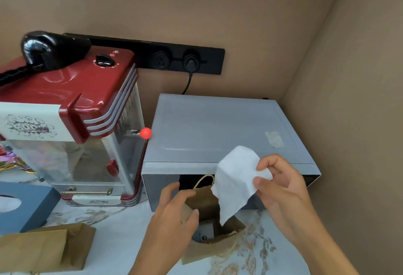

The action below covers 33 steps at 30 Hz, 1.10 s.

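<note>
On the marbled counter (113, 220), right in front of the grey microwave (218, 130), I have a small brown paper bag (204, 200) standing open, its twine handle up against the microwave's dark door. The left hand (176, 211) grips the bag's left rim, thumb and fingers curled round the folded edge. The right hand (281, 187) is raised just above and to the right of the bag, pinching a white tissue (234, 184) between thumb and fingertips at its upper right corner. The tissue hangs loose and creased, and its lower point dips into the bag's mouth; I cannot tell whether it touches anything within. Down inside the bag I make out something pale with a small dark spot, too hidden to identify. Left of the microwave, just beside it, stands a red popcorn machine (76, 91) with a red ball knob (145, 133) on its side. A blue tissue box (28, 205) sits at the left edge of my feed, and a flattened bag (43, 246) of the same brown paper lies in front of it. On the wall behind, a black socket rail (209, 60) carries one plug (190, 63), its cord running down behind the microwave.
</note>
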### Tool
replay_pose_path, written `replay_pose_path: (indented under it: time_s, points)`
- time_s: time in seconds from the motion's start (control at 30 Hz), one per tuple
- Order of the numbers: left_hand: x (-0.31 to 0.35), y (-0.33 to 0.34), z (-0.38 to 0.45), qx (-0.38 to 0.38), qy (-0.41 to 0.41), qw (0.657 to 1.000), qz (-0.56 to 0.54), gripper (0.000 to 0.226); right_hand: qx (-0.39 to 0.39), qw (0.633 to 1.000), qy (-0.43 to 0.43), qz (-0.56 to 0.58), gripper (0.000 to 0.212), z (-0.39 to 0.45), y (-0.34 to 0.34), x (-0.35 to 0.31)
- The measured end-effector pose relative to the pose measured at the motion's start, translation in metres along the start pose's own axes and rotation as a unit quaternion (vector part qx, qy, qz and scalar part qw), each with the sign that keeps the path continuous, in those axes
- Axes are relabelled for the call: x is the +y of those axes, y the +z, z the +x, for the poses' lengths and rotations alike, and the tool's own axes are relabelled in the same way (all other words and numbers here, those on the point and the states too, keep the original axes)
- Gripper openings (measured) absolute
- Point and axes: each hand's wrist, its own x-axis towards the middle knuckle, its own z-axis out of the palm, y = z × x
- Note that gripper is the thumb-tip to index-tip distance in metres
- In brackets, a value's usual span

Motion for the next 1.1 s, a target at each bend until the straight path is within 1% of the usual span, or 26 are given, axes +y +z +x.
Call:
replay_pose_path:
  time_s: [0.03,0.1,0.17,0.2,0.27,0.3,0.33,0.37,0.43,0.5,0.53,0.6,0.63,0.67,0.73,0.77,0.8,0.9,1.0,1.1]
  points:
    - [0.003,-0.004,-0.001,0.037,0.025,0.999,-0.022,0.029,-0.020,0.997,0.004,0.073,0.019,0.002,-0.001,-0.005]
    - [0.015,-0.013,-0.002,0.117,0.088,0.986,-0.075,0.035,-0.052,0.983,0.021,0.174,0.023,0.004,0.001,-0.016]
    - [0.033,-0.024,-0.002,0.141,0.119,0.974,-0.136,0.033,-0.079,0.971,0.042,0.223,0.025,0.006,0.005,-0.025]
    - [0.042,-0.028,-0.002,0.120,0.118,0.971,-0.170,0.034,-0.091,0.966,0.050,0.235,0.026,0.007,0.008,-0.029]
    - [0.058,-0.034,0.000,0.008,0.098,0.961,-0.260,0.044,-0.114,0.962,0.057,0.240,0.030,0.010,0.014,-0.034]
    - [0.064,-0.035,0.001,-0.050,0.093,0.946,-0.308,0.044,-0.119,0.964,0.056,0.231,0.032,0.012,0.017,-0.035]
    - [0.068,-0.036,0.001,-0.090,0.090,0.929,-0.347,0.038,-0.117,0.968,0.053,0.215,0.034,0.013,0.019,-0.035]
    - [0.072,-0.036,0.001,-0.105,0.087,0.918,-0.373,0.029,-0.107,0.973,0.049,0.198,0.035,0.014,0.022,-0.036]
    - [0.075,-0.036,0.001,-0.078,0.070,0.909,-0.404,0.018,-0.079,0.978,0.047,0.190,0.038,0.015,0.026,-0.034]
    - [0.073,-0.033,0.001,-0.041,0.039,0.899,-0.435,0.015,-0.050,0.978,0.057,0.194,0.047,0.013,0.030,-0.030]
    - [0.071,-0.032,0.001,-0.026,0.026,0.895,-0.445,0.015,-0.045,0.981,0.065,0.179,0.055,0.010,0.032,-0.028]
    - [0.070,-0.032,0.000,-0.001,0.014,0.892,-0.451,0.018,-0.049,0.989,0.081,0.114,0.068,0.002,0.036,-0.020]
    - [0.070,-0.031,-0.001,0.012,0.014,0.891,-0.453,0.018,-0.050,0.992,0.085,0.078,0.066,-0.003,0.038,-0.016]
    - [0.068,-0.031,-0.001,0.020,0.013,0.890,-0.455,0.018,-0.045,0.994,0.084,0.050,0.056,-0.005,0.039,-0.012]
    - [0.066,-0.030,-0.001,0.022,0.015,0.887,-0.462,0.016,-0.032,0.997,0.060,0.020,0.027,-0.009,0.039,-0.007]
    - [0.065,-0.031,-0.001,0.016,0.022,0.883,-0.468,0.018,-0.026,0.999,0.044,0.014,0.017,-0.010,0.039,-0.006]
    - [0.063,-0.031,-0.002,0.007,0.033,0.879,-0.476,0.021,-0.020,0.999,0.029,0.011,0.011,-0.011,0.038,-0.006]
    - [0.058,-0.035,-0.003,-0.014,0.066,0.873,-0.484,0.027,-0.005,1.000,-0.013,0.002,0.014,-0.011,0.037,-0.005]
    - [0.047,-0.040,-0.003,-0.033,0.102,0.880,-0.463,0.017,0.001,0.999,-0.029,0.043,0.023,-0.012,0.034,-0.002]
    - [0.038,-0.049,-0.006,-0.056,0.150,0.893,-0.420,0.030,-0.009,0.996,-0.019,0.084,0.018,-0.012,0.036,-0.002]
